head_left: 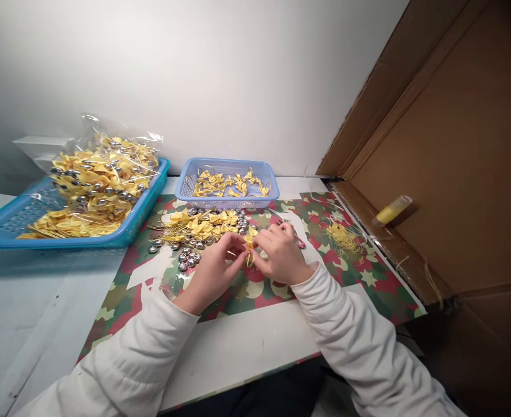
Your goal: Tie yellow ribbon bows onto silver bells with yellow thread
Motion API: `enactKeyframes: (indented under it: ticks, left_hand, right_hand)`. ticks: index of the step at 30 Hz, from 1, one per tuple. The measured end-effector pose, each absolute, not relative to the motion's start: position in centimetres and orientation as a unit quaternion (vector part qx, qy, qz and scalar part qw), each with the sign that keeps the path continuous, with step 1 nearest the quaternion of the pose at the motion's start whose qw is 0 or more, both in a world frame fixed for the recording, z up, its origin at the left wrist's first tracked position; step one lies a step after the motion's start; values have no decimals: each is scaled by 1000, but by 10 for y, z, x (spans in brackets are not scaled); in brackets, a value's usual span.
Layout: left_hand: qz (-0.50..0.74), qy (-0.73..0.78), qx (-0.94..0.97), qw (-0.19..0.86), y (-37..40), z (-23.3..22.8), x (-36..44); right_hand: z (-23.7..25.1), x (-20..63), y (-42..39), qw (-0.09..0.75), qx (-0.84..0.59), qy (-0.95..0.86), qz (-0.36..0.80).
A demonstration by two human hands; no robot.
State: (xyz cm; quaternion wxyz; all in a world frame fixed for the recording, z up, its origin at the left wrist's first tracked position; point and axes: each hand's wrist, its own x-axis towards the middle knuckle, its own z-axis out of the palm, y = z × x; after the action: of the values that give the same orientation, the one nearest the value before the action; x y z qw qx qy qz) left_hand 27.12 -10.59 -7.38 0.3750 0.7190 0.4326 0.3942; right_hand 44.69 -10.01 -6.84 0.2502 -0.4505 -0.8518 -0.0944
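Hands meet in the middle of the surface [247, 341]. The left hand [214, 269] and the right hand [281, 253] both pinch one small yellow bow [249, 246] between their fingertips, just above a red and green paper mat [360, 272]. Just far of the hands lies one pile of yellow bows [203, 225] with many small silver beads [189, 256], too many to count. Two baskets sit farther back. The light blue basket [229, 200] in the middle holds more bows. The big blue basket [120, 234] on the left holds one clear bag [103, 174] full of bows. On the right, one heap of yellow thread [342, 236] lies on the mat, near a brown cardboard box [455, 174].
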Motion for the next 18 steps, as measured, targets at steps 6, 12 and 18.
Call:
enactKeyframes:
  ticks: [6,12,18]
  left_hand:
    - [353,420,780,300,-107,-73,271]
    - [389,418,783,246,-108,-73,271]
    - [346,406,833,150,-111,-74,272]
  right_hand:
    - [-70,445,-101,238,-424,-865,-124]
    - [-76,441,-101,312,-455,-833,-35]
    - [-82,436,-102,398,-485,-774,90]
